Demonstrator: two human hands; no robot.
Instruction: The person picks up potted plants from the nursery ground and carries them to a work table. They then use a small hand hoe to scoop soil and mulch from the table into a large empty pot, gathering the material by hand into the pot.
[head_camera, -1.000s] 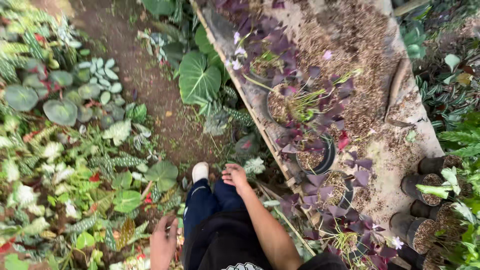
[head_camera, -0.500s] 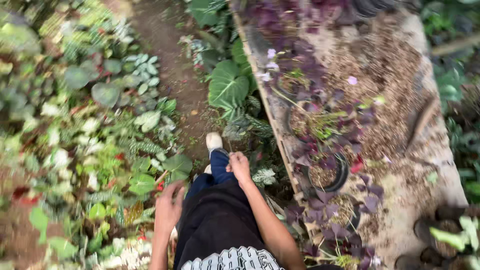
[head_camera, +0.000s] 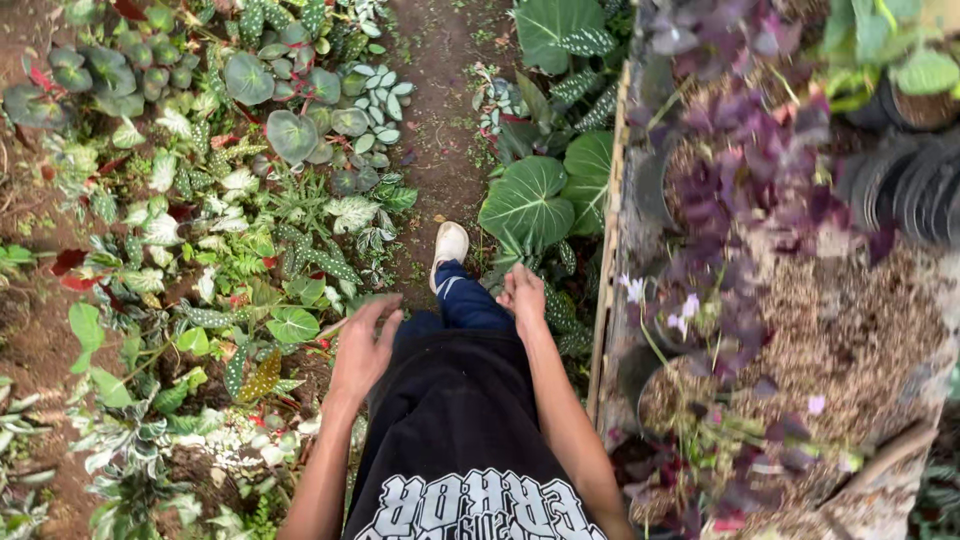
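We see the left hand open with fingers spread, empty, over low leafy plants beside the dirt path, and the right hand loosely open, empty, near big green leaves, with purple plants on the raised surface just right.

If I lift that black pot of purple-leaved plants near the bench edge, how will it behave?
The black pot probably feels heavy for its size, since it looks full of soil. Its purple leaves on thin stems likely flop and tear easily. Loose mulch may spill if tipped.
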